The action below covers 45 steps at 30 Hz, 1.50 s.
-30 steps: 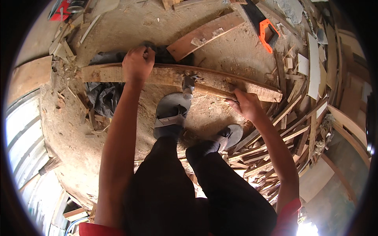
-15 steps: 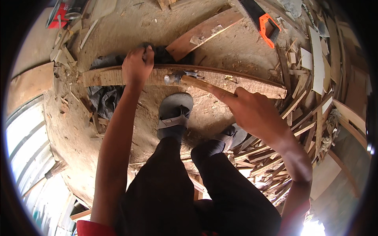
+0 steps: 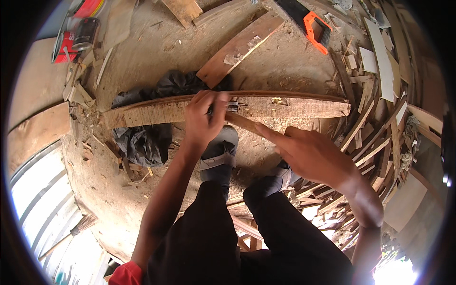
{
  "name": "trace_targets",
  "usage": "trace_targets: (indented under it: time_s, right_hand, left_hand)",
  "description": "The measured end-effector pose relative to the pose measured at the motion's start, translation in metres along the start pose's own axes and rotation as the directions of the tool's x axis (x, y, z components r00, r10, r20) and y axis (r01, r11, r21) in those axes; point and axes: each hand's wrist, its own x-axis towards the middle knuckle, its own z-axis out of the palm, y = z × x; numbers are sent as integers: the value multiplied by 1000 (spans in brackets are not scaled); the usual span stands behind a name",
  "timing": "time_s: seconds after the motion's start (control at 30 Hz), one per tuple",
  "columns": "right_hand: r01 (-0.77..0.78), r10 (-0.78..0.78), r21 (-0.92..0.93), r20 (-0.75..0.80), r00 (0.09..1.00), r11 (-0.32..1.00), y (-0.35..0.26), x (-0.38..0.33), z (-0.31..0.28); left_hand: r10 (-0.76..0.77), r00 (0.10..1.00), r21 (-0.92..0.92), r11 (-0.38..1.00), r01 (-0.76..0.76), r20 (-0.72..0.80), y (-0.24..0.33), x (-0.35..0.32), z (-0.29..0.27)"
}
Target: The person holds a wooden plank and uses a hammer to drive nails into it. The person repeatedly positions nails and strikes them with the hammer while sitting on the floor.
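Note:
A long wooden plank (image 3: 304, 108) lies crosswise on the ground in front of my feet, its narrow rough face up. My right hand (image 3: 317, 156) is wrapped round a hammer (image 3: 245, 124) by its wooden handle, the index finger stretched along it. The metal head rests at the middle of the plank, mostly hidden by my left hand (image 3: 204, 118). That hand is closed beside the head, slightly blurred, and I cannot make out what its fingers hold. Crumpled black plastic (image 3: 142, 143) lies under the plank's left part.
A handsaw (image 3: 316, 31) with an orange and black handle lies at the far right. A reddish board (image 3: 240, 50) slants behind the plank. Scrap strips (image 3: 365, 142) pile up on the right. A dark can (image 3: 85, 33) stands at the far left, and a broom (image 3: 81, 224) lies near left.
My left hand has moved right along the plank, from its left part to the hammer head. The right hand still grips the handle. The view has shifted a little.

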Motion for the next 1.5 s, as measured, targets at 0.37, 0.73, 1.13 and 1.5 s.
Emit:
trace_targets:
  time_s: [0.37,0.73,1.13,1.5]
  right_hand:
    - [14,-52,-99,-391,919,995,38,-10,18]
    - [-55,351,594,-396,848,803,74,-16,82]
    - [38,653,869,-399,644,493,94,-51,121]
    - [-163,619,754,-373,691,637,92,-86,141]
  left_hand:
    - [-243,968,-275,928,252,66,23,17,2]
    - [-279,952,-34,958,285,126,-4,60,7]
    - [-142,905,572,810,-127,402,-61,81,66]
    - [-226,884,591,804,-68,409,-50,82,66]
